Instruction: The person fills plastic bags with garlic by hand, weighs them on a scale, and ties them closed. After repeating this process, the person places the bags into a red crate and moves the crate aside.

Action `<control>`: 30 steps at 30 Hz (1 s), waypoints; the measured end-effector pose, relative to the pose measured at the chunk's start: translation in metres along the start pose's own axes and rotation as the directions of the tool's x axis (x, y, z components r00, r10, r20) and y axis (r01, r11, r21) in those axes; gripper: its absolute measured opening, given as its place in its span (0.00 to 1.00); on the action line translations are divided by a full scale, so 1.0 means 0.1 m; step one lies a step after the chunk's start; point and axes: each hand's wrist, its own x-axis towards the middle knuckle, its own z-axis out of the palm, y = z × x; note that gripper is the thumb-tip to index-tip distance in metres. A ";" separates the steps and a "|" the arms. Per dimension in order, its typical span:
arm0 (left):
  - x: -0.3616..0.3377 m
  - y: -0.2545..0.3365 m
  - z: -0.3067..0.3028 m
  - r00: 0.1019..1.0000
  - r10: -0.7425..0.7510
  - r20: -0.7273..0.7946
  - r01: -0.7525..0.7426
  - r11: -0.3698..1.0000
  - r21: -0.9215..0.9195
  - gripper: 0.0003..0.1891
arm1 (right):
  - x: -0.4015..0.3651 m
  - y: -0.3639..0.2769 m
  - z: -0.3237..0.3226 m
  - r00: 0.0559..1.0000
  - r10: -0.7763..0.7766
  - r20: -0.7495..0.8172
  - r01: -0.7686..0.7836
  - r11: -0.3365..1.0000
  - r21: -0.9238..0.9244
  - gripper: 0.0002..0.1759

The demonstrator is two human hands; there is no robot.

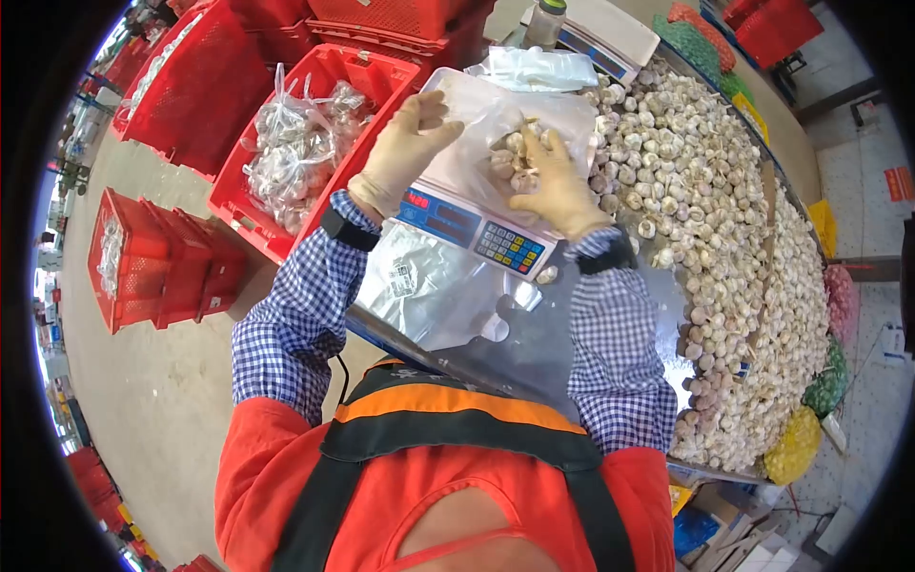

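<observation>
A white digital scale [448,221] with a blue keypad panel stands in front of me, its red digits lit. On its pan lies a clear plastic bag [472,110] with several garlic bulbs [519,162] in it. My left hand [405,157], in a pale glove, is at the bag's left side with thumb and fingers apart. My right hand [558,186], gloved too, reaches over the right side of the bag. Its fingers are spread beside the bulbs, touching or nearly touching them. Neither hand visibly grips anything.
A big heap of loose garlic [705,200] covers the table's right side. To the left, a red crate [229,195] holds bagged garlic. Flat plastic bags [419,291] lie before the scale. Behind it are a second scale [596,48] and a green-capped jar [545,24].
</observation>
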 end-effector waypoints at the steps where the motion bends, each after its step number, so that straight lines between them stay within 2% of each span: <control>1: -0.01 0.04 -0.02 0.998 0.049 -0.038 -0.048 0.998 0.026 0.31 | -0.10 0.00 -0.12 0.995 -0.086 -0.052 0.091 0.990 0.108 0.52; 2: -0.03 0.11 -0.04 0.992 0.099 -0.082 -0.095 0.994 0.053 0.33 | -0.19 -0.03 -0.28 0.995 -0.086 -0.052 0.091 0.990 0.103 0.52; 3: -0.05 0.19 -0.05 0.992 0.098 -0.083 -0.094 0.994 0.049 0.33 | -0.28 -0.08 -0.46 0.992 0.034 -0.123 0.009 0.944 0.331 0.46; 4: -0.07 0.30 -0.02 0.980 0.133 -0.145 -0.129 0.991 0.037 0.34 | -0.34 -0.11 -0.60 0.972 0.167 -0.164 -0.052 0.836 0.546 0.41; 5: -0.10 0.36 0.02 0.964 0.165 -0.207 -0.163 0.986 0.029 0.36 | -0.37 -0.10 -0.71 0.973 0.168 -0.159 -0.056 0.837 0.544 0.41; 7: -0.09 0.40 0.13 0.962 0.204 -0.183 -0.201 0.979 0.036 0.37 | -0.38 -0.05 -0.85 0.910 0.336 -0.242 -0.153 0.816 0.558 0.25; 8: -0.06 0.42 0.18 0.956 0.246 -0.160 -0.242 0.969 0.046 0.38 | -0.33 -0.02 -0.86 0.913 0.334 -0.234 -0.154 0.813 0.562 0.25; 10: -0.01 0.47 0.29 0.953 0.299 -0.039 -0.286 0.938 0.193 0.41 | -0.16 0.03 -0.83 0.965 0.068 -0.254 0.003 0.963 0.269 0.19; 11: 0.09 0.41 0.36 0.920 0.389 -0.038 -0.355 0.872 0.338 0.45 | -0.07 -0.05 -0.82 0.970 -0.053 -0.237 0.078 0.992 0.099 0.17; 12: 0.20 0.37 0.39 0.921 0.388 -0.035 -0.354 0.872 0.338 0.45 | 0.05 -0.07 -0.75 0.970 -0.049 -0.237 0.075 0.992 0.100 0.17; 14: 0.42 0.32 0.44 0.900 0.426 0.089 -0.344 0.571 0.745 0.50 | 0.30 -0.02 -0.59 0.987 -0.161 0.022 0.161 0.950 -0.267 0.21; 15: 0.52 0.29 0.41 0.941 0.305 0.149 -0.297 0.523 0.799 0.52 | 0.41 0.02 -0.54 0.987 -0.162 0.018 0.161 0.949 -0.272 0.21; 17: 0.60 0.22 0.31 0.967 0.088 0.238 -0.253 0.420 0.872 0.34 | 0.56 0.09 -0.44 0.946 -0.063 0.318 0.255 0.749 -0.611 0.20; 18: 0.61 0.19 0.23 0.968 0.092 0.233 -0.250 0.419 0.873 0.34 | 0.54 0.15 -0.40 0.946 -0.069 0.317 0.259 0.747 -0.613 0.20; 20: 0.66 0.18 0.05 0.910 -0.102 0.402 -0.358 0.293 0.886 0.17 | 0.49 0.40 -0.37 0.952 -0.065 0.299 0.282 0.565 -0.776 0.18; 21: 0.58 0.28 0.00 0.938 -0.059 0.340 -0.314 0.262 0.912 0.13 | 0.43 0.72 -0.26 0.941 -0.198 0.276 0.339 0.575 -0.744 0.17; 22: 0.43 0.42 -0.03 0.960 -0.012 0.279 -0.268 0.240 0.933 0.10 | 0.37 0.66 -0.36 0.943 -0.193 0.271 0.332 0.566 -0.754 0.17; 24: 0.26 0.50 -0.13 0.967 0.078 0.244 -0.256 0.269 0.929 0.11 | 0.02 0.34 -0.58 0.862 0.102 0.496 0.431 0.367 -0.824 0.16; 25: 0.19 0.47 -0.18 0.958 0.126 0.259 -0.286 0.330 0.900 0.10 | -0.10 0.32 -0.62 0.862 0.114 0.494 0.426 0.366 -0.827 0.16; 26: 0.13 0.43 -0.22 0.947 0.173 0.270 -0.317 0.385 0.867 0.10 | -0.21 0.31 -0.63 0.872 0.103 0.479 0.413 0.371 -0.832 0.16; 27: 0.08 0.38 -0.22 0.959 0.122 0.257 -0.284 0.484 0.828 0.11 | -0.31 0.30 -0.64 0.881 0.091 0.464 0.400 0.379 -0.834 0.16; 28: 0.08 0.31 -0.22 0.957 0.118 0.264 -0.288 0.485 0.826 0.11 | -0.39 0.25 -0.66 0.880 0.098 0.464 0.397 0.384 -0.834 0.16; 29: 0.10 0.24 -0.21 0.971 0.062 0.232 -0.204 0.720 0.663 0.13 | -0.46 0.20 -0.70 0.919 -0.076 0.386 0.365 0.531 -0.765 0.16; 30: 0.14 0.16 -0.19 0.976 -0.001 0.216 -0.098 0.890 0.444 0.16 | -0.48 0.14 -0.76 0.936 -0.231 0.264 0.350 0.659 -0.666 0.17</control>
